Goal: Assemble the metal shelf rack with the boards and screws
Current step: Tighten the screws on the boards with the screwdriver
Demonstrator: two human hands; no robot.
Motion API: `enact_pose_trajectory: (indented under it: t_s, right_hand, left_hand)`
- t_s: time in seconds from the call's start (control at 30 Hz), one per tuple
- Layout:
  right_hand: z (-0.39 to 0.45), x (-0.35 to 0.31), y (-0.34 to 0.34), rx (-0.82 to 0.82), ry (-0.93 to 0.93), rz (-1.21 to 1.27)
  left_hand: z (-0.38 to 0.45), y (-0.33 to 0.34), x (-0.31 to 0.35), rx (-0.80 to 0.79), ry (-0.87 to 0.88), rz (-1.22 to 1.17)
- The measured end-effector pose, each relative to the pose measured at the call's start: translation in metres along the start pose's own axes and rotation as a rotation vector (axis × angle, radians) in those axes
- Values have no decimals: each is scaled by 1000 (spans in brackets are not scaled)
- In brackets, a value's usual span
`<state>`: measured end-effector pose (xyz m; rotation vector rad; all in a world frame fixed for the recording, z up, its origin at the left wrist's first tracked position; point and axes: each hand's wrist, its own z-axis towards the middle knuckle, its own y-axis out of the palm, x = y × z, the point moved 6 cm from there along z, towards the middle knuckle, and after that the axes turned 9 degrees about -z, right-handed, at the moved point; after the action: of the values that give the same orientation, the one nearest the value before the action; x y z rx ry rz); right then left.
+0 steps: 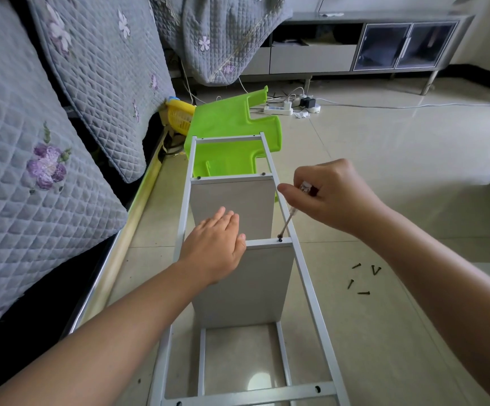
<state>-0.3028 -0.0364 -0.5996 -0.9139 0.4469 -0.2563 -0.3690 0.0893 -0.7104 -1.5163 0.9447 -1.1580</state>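
A white metal rack frame (308, 276) lies on the floor, running away from me. Two grey boards stand in it: a far board (235, 209) and a near board (243, 285). My left hand (214, 247) rests flat, fingers straight, on the near board's top edge at its left end. My right hand (328, 194) grips a screwdriver (289, 218) whose tip sits on a dark screw (280, 239) in the crossbar at the board's right end. Several loose black screws (363, 278) lie on the floor to the right.
A green plastic stool (232, 127) lies tipped behind the frame, beside a yellow basket (179, 115). A sofa with quilted grey covers (32, 142) runs along the left. A power strip with cables (281, 108) and a low cabinet (355, 45) stand farther back.
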Motion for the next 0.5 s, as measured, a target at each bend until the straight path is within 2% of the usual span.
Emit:
enact_pose_trajectory:
  t_s: [0.13,0.33,0.43,0.5]
  right_hand:
    - [4,-4,7,-178,53,-76]
    - [8,-15,9,-356,9,-124]
    - [9,-17,7,-488,55,-26]
    - [9,-19,6,-547,61,-65]
  left_hand:
    - [0,0,0,6,5,11]
    - [-1,1,0,4,6,16]
    - [0,1,0,0,5,12]
    - [-1,1,0,-5,0,18]
